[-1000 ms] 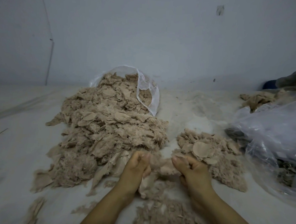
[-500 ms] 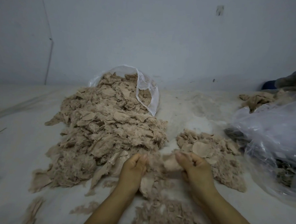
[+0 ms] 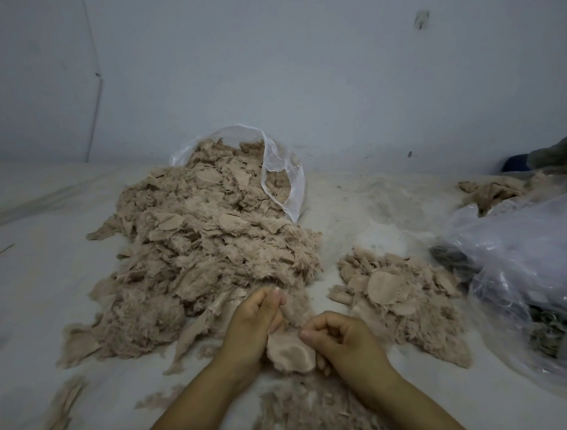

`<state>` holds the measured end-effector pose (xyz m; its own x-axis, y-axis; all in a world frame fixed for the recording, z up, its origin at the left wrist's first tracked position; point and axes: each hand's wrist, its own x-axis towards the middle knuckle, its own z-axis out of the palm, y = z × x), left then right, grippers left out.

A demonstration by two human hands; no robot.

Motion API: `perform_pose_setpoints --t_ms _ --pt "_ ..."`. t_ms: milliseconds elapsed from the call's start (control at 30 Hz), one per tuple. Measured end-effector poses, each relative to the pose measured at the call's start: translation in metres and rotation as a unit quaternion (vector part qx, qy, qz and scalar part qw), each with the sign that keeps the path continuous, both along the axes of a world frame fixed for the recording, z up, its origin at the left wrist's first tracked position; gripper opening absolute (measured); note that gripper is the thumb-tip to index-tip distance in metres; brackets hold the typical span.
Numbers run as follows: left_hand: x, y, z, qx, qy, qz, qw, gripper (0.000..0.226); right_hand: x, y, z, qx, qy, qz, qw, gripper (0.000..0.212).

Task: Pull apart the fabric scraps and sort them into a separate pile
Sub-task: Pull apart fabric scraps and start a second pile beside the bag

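Fabric scraps: big tangled heap point(image 3: 205, 259) spills from clear bag point(image 3: 282, 181) at left; smaller sorted pile point(image 3: 400, 297) lies well apart at right, gap keeps the two from mixing. Left hand point(image 3: 255, 317) pinches furry clump at heap's near edge, anchoring it. Right hand point(image 3: 340, 341) pinches smooth-backed scrap point(image 3: 291, 353) between both hands, likely to peel it free. Crumpled plastic bag point(image 3: 524, 258) far right.

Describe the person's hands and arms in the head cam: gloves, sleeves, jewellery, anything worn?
Both are bare. The left hand and right hand wear no gloves, and no rings show on the visible fingers. Both forearms are uncovered down to the bottom frame edge: no sleeves, watch or wristband in view. Nails look short and unpainted.
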<state>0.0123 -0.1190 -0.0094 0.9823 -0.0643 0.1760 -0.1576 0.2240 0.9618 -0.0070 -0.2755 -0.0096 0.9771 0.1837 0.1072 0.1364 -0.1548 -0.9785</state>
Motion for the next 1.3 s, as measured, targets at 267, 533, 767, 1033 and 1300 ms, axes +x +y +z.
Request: perform_pose_setpoints --t_ms 267,533,767,1033,1300 --pt "-0.006 0.0 0.001 0.157 0.008 -0.04 0.987 0.026 -0.001 -0.001 0.003 0.026 -0.032 -0.083 0.996 0.011" --pt "-0.003 -0.002 0.009 0.044 0.048 0.055 0.996 0.03 -0.002 0.002 0.005 0.06 0.007 -0.064 0.996 0.018" --pt "-0.007 0.001 0.006 0.04 0.028 -0.016 0.999 0.023 -0.008 0.0 0.012 0.037 0.041 -0.016 0.998 0.034" --pt "0.003 0.013 0.008 -0.027 0.056 0.083 0.995 0.034 -0.001 -0.007 0.013 0.153 0.05 -0.061 0.985 0.016" --pt "0.002 0.011 -0.014 0.447 -0.103 0.048 0.887 0.016 0.012 -0.019 0.006 0.267 0.102 -0.225 0.932 0.025"
